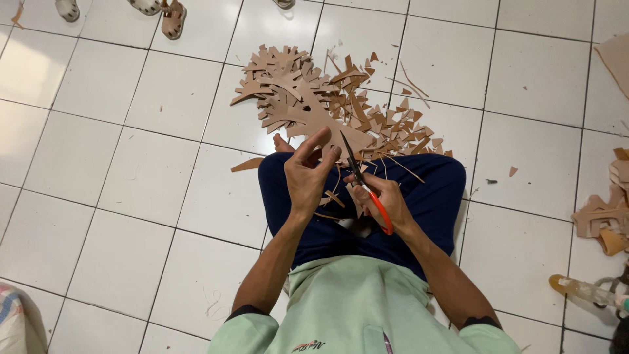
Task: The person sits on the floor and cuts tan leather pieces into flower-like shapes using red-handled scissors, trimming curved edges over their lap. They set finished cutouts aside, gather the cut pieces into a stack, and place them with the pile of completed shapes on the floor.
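I am mid-cut: my right hand (386,200) is clamped on the scissors (364,183), my left hand (308,174) pinches a tan piece above the lap; next the blades need closing carefully.

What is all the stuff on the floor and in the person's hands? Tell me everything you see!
Scissors: one pair, orange handles, dark blades pointing up, in the right hand.
Scrap pile: one heap, tan sheet offcuts, on the floor ahead of the knees.
Loose scrap: one, tan, on the floor left of the knees.
Cut shapes: a small stack, tan, right edge.
Sandals: a few, tan and pale, top left edge.
Tiled floor: white.
Trousers: dark blue, legs crossed.
Shirt: pale green.
Left hand: fingers raised; I cannot tell what it holds.
Right hand: grips the scissors.
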`<action>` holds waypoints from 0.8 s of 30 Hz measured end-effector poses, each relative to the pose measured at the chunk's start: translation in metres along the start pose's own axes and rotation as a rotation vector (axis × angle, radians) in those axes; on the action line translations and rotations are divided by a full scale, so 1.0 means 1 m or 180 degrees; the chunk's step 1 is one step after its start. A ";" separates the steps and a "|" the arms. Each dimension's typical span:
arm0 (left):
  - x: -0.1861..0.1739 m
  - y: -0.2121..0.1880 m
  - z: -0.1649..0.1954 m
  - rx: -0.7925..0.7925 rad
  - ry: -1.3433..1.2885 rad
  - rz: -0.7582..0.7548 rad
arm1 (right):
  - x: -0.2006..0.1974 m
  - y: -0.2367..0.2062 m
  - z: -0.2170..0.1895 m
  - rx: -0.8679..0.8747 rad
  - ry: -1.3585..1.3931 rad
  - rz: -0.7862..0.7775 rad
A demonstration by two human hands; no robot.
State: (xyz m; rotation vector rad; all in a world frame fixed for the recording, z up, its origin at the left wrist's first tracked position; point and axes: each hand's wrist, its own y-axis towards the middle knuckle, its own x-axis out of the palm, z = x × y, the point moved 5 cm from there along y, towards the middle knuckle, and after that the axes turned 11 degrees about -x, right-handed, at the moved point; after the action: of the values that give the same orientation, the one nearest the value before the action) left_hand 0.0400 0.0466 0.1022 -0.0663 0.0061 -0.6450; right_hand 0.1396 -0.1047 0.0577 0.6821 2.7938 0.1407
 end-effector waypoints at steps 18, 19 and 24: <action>-0.021 0.014 0.024 -0.0258 0.0354 -0.0223 | 0.004 -0.010 0.003 0.0541 0.0779 -0.0064; -0.019 0.012 0.024 -0.0249 0.0397 -0.0273 | 0.005 -0.008 0.003 0.0488 0.1120 -0.0082; -0.015 -0.004 0.023 -0.0047 0.0435 -0.0381 | 0.006 -0.006 0.008 0.0465 0.1162 -0.0292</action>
State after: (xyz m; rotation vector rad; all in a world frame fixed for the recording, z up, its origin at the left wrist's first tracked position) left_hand 0.0265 0.0536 0.1252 -0.0370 0.1396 -0.7682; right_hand 0.1339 -0.1064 0.0480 0.6117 3.2057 0.0466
